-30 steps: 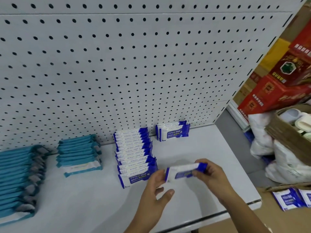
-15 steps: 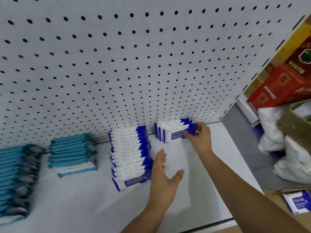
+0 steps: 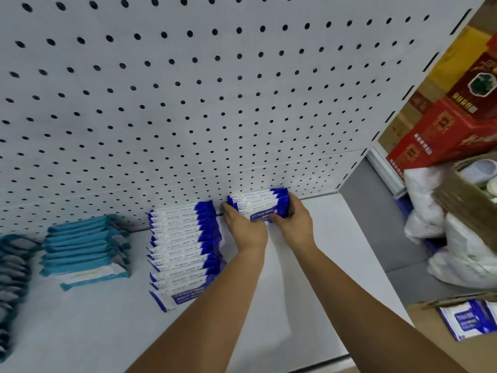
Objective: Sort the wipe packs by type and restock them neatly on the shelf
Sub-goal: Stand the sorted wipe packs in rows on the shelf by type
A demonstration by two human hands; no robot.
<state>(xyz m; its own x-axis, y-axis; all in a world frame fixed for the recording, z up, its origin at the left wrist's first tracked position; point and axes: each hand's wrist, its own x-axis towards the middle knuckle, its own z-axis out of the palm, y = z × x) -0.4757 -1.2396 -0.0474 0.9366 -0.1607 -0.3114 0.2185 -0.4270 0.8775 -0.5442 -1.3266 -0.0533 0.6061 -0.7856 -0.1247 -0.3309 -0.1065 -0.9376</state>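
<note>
Presently, head view only. Found both hands at the short stack (image 3: 258, 201) of blue-and-white wipe packs, set on edge at the back of the white shelf (image 3: 309, 305), hard against the pegboard (image 3: 188, 103). Recorded left hand (image 3: 243, 227) with fingers straight and held together, laid along the stack's left end; could not make out its thumb. Recorded right hand (image 3: 294, 222) curled round the stack's right end, thumb across the printed face of the front pack. Saw both forearms reaching in from the lower edge of the frame.

Logged a long row (image 3: 183, 251) of the same blue-and-white packs just left of the left hand, running from the pegboard toward the shelf's front. Logged a teal stack (image 3: 83, 249) farther left, apart from the long row, and a second teal row (image 3: 13, 278) at the frame's left edge, partly cut off.

Noted off the shelf, lower right, an open carton (image 3: 430, 332) holding loose blue-and-white packs (image 3: 468, 319). Noted red boxes (image 3: 443, 130) upper right, white bags (image 3: 457, 251) below them. Could not read the print on any pack.
</note>
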